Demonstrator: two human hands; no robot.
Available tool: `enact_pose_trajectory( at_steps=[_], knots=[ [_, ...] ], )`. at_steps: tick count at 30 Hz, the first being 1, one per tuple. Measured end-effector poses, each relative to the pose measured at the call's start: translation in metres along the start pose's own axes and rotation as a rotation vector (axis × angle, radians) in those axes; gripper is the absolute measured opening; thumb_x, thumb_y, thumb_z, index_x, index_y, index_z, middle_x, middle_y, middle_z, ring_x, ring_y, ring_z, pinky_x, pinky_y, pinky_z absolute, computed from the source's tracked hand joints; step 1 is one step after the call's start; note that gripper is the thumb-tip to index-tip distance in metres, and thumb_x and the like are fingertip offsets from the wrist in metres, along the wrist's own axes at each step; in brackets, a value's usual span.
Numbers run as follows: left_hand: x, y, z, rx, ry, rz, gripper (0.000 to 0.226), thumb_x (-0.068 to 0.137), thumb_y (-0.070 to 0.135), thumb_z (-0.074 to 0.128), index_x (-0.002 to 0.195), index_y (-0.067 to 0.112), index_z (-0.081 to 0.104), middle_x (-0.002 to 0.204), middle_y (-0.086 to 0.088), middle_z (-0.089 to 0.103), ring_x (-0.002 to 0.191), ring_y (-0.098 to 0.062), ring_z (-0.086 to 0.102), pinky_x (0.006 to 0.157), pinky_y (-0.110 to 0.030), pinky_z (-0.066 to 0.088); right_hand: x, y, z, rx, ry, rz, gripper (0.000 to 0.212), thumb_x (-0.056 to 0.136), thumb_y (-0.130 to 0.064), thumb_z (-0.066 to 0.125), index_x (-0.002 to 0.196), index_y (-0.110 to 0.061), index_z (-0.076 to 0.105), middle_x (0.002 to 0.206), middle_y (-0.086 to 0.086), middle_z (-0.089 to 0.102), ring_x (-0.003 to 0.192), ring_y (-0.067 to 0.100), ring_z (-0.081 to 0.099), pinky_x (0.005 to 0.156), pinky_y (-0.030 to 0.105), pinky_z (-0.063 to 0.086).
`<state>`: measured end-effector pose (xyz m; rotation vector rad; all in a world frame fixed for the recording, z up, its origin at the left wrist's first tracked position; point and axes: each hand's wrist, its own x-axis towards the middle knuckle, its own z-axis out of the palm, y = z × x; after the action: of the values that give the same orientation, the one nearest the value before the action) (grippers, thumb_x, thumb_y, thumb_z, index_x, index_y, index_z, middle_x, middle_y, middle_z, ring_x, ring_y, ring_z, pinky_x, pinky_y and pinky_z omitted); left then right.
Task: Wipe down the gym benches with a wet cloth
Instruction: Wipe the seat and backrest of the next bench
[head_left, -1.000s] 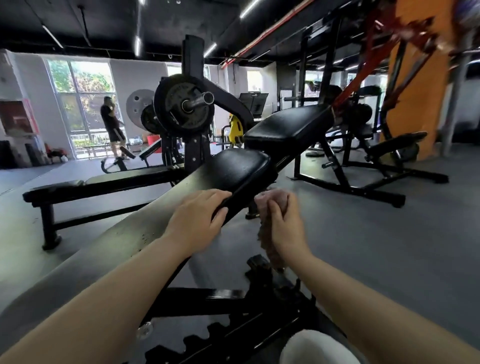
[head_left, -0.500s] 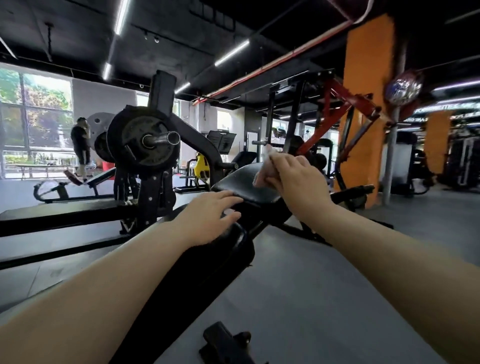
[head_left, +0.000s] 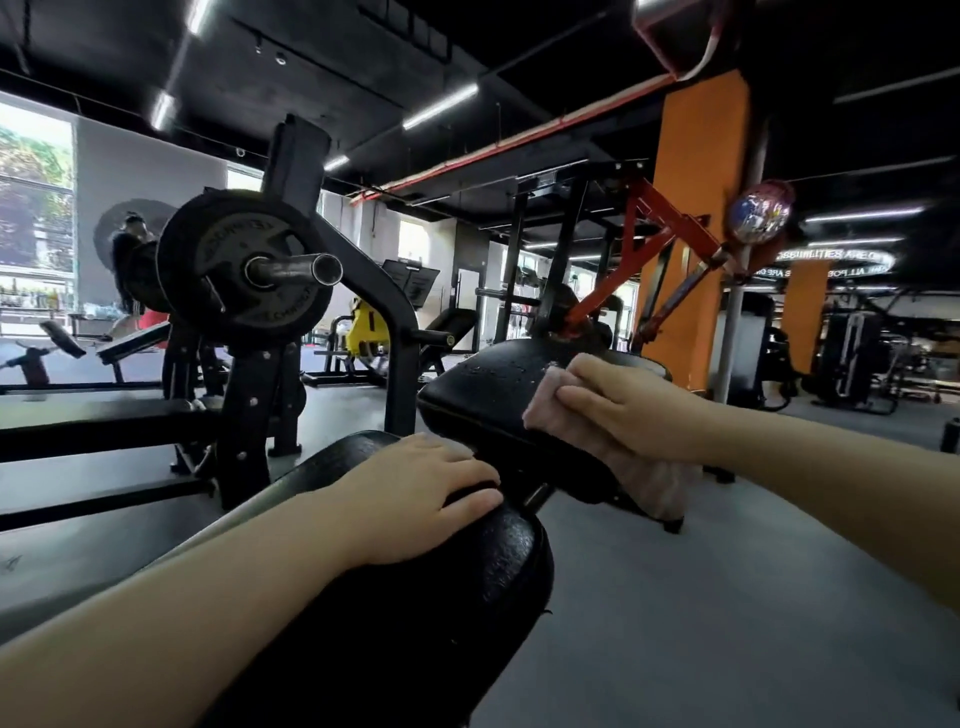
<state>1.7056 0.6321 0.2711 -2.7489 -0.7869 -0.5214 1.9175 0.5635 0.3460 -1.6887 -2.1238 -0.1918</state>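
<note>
Your view takes in the grey rubber gym floor (head_left: 701, 597), which runs under everything. On it to your left stands the black steel barbell rack (head_left: 291, 332), which carries a round black iron weight plate (head_left: 244, 270) on a chrome bar end. An orange square pillar (head_left: 696, 218) rises behind the bench on your right.

Directly before you lies the black padded long bench pad (head_left: 441, 613), which slopes up and away from you. Just beyond its far end sits the black padded seat pad (head_left: 498, 395), with water droplets showing on its top.

Your left hand (head_left: 421, 499) rests palm down on the far end of the long pad, fingers together, nearly straight and draped over the edge.

Your right hand (head_left: 618, 405) presses the pale pink wet cloth (head_left: 545, 400) against the right side of the seat pad. Its fingers lie close together and flat on the cloth, and the cloth's loose end hangs below the pad's edge.
</note>
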Motion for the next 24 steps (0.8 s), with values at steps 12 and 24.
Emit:
enact_pose_trajectory(
  at_steps=[12,24],
  knots=[
    [-0.003,-0.002,0.016,-0.061,0.093,-0.001,0.087,0.07,0.066,-0.009,0.133,0.038,0.044,0.136,0.014,0.037,0.122,-0.008,0.039,0.106,-0.024,0.027,0.005,-0.011,0.042,-0.775,-0.229,-0.213,0.061,0.101,-0.029,0.036,0.152,-0.013,0.006,0.16,0.003,0.004,0.146,0.015,0.005,0.116,0.029,0.003],
    [-0.005,0.002,0.015,-0.051,0.033,-0.084,0.045,0.098,0.053,0.019,0.134,0.036,0.042,0.128,0.006,0.041,0.121,-0.012,0.036,0.104,-0.03,0.032,0.101,-0.043,0.054,-0.693,-0.537,-0.268,0.05,0.102,-0.03,0.035,0.15,-0.028,0.023,0.159,-0.014,-0.001,0.145,0.009,-0.002,0.116,0.043,0.003]
  ],
)
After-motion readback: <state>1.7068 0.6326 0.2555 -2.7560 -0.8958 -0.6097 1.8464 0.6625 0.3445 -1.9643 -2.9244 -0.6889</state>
